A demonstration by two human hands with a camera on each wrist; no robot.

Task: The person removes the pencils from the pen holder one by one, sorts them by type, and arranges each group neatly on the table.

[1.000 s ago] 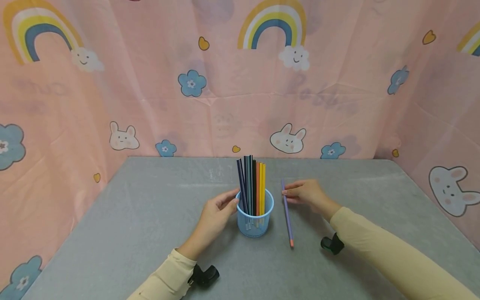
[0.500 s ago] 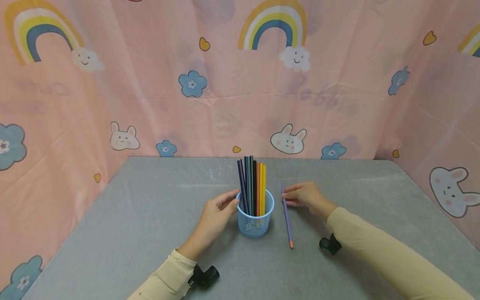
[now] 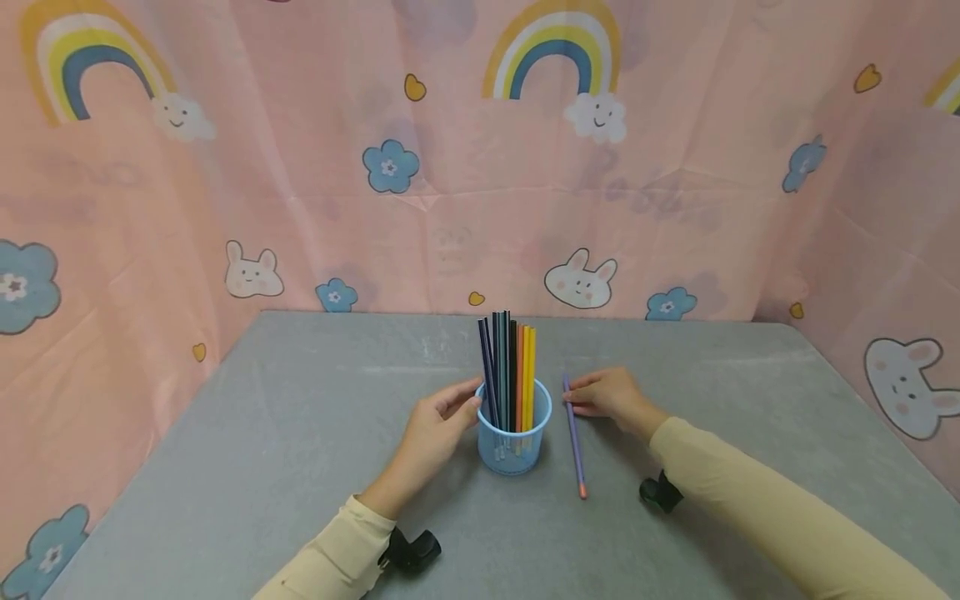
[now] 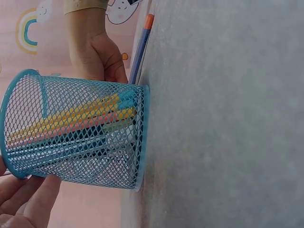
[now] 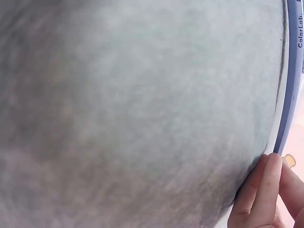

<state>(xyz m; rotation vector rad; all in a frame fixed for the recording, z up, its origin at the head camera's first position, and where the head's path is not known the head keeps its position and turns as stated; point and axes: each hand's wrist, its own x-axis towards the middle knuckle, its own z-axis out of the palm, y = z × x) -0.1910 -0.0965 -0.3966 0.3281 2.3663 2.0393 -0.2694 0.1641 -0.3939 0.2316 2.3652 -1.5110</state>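
Observation:
A light blue mesh pencil cup (image 3: 508,454) stands upright on the grey table in the head view, holding several coloured pencils (image 3: 517,375) in dark, blue-grey, orange and yellow. At its left side my left hand (image 3: 432,429) grips the cup near the rim, thumb on the near side. To the right of the cup, my right hand (image 3: 611,398) pinches a purple pencil (image 3: 575,446) near its far end; its orange-tipped end points toward me. Lettering shows on this pencil's barrel in the right wrist view. The left wrist view shows the cup's mesh wall (image 4: 85,128) with the left thumb (image 4: 43,197) against it.
Beneath everything lies a grey tabletop (image 3: 300,467). A pink printed curtain (image 3: 450,208) with rainbows, rabbits and flowers hangs behind and along the sides. Black wrist cameras (image 3: 412,552) sit under both sleeves.
My right hand has moved slightly nearer to me and toward the cup, and the purple pencil's far end has come lower in view. The left hand stays on the cup; the head view shifts slightly.

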